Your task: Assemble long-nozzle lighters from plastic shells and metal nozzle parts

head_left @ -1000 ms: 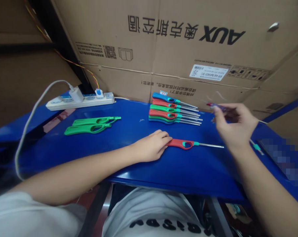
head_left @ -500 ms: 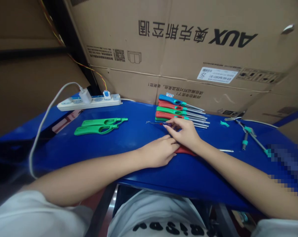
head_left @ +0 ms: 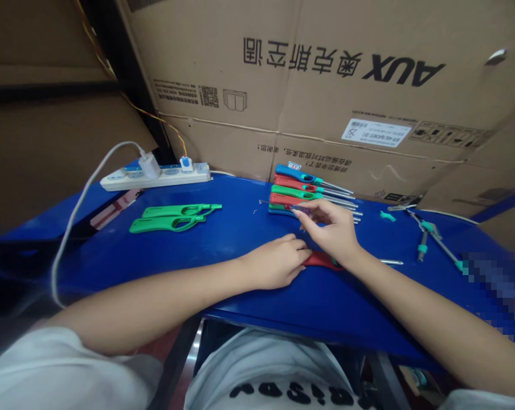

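My left hand (head_left: 278, 262) lies closed on the table around the handle end of a red gas lighter (head_left: 323, 261). The lighter's metal tube pokes out to the right, beyond my right wrist. Above it, my right hand (head_left: 332, 230) pinches a small screwdriver (head_left: 299, 209) with a clear purple-red handle. Its thin shaft points left, and a tiny bright piece, perhaps a screw, shows at the tip. Small screws (head_left: 254, 211) lie on the blue table just below that tip. Behind the screwdriver rests a row of blue, red and green lighters (head_left: 295, 189), tubes to the right.
Two green lighter bodies (head_left: 167, 224) lie at the left. A white power strip (head_left: 159, 181) with plugs stands behind them. At the right are a small teal part (head_left: 388, 216) and metal tubes with teal ends (head_left: 422, 247). A cardboard wall (head_left: 223, 62) closes off the back.
My right hand has moved slightly right and up with the screwdriver, its tip lifting away from the loose screws. My left hand stays on the red lighter.
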`<state>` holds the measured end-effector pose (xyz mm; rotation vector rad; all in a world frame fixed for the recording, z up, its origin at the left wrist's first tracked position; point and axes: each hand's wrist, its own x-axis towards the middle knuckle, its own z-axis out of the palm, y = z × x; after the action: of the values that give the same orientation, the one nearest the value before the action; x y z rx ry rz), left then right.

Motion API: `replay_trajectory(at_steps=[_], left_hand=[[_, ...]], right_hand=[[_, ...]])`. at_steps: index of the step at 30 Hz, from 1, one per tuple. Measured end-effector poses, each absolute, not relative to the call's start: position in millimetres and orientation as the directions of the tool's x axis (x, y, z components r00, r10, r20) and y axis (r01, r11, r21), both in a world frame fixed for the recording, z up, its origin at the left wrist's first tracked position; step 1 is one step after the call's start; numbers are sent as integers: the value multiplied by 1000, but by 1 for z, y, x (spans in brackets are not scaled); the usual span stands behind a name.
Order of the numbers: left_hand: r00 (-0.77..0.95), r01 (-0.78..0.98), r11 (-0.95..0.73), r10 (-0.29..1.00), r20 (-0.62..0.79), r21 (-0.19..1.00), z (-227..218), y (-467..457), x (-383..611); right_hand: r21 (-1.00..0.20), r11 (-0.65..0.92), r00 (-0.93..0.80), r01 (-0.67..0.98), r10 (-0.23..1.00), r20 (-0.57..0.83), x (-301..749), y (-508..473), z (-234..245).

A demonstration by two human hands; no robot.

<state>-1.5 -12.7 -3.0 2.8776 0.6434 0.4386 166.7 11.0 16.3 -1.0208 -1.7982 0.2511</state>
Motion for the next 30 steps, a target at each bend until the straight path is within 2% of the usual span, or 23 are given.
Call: replay_trajectory(at_steps=[5, 9, 14, 20, 23, 26, 30], left_hand=[[853, 356, -901, 422, 307, 249, -6, -11, -2], [866, 368, -902, 420, 272, 225, -4, -11, -2], [870, 374, -905, 418, 263, 203, -3, -10, -2], [871, 370, -900, 423, 252, 231, -5, -9, -3], [866, 368, -892, 431, 254, 261, -5, -8, -4], [854, 355, -877, 445, 270, 324, -5, -6, -5], [760, 318, -837, 506, 408, 446, -3, -3, -5]], right_hand=[[-490, 651, -279, 580, 724, 631, 169, 8, 12], [-545, 609, -182, 576, 746, 641, 170, 9, 9], [-540, 595, -227, 595, 769, 598, 172, 7, 10], [-592, 572, -177, 568, 787, 591, 175, -2, 11], [-691, 523, -111, 498, 829, 548, 180, -5, 12], [-822, 452, 16, 346, 874, 487, 187, -5, 16], [-877, 448, 200, 172, 856, 476, 201, 1, 26]])
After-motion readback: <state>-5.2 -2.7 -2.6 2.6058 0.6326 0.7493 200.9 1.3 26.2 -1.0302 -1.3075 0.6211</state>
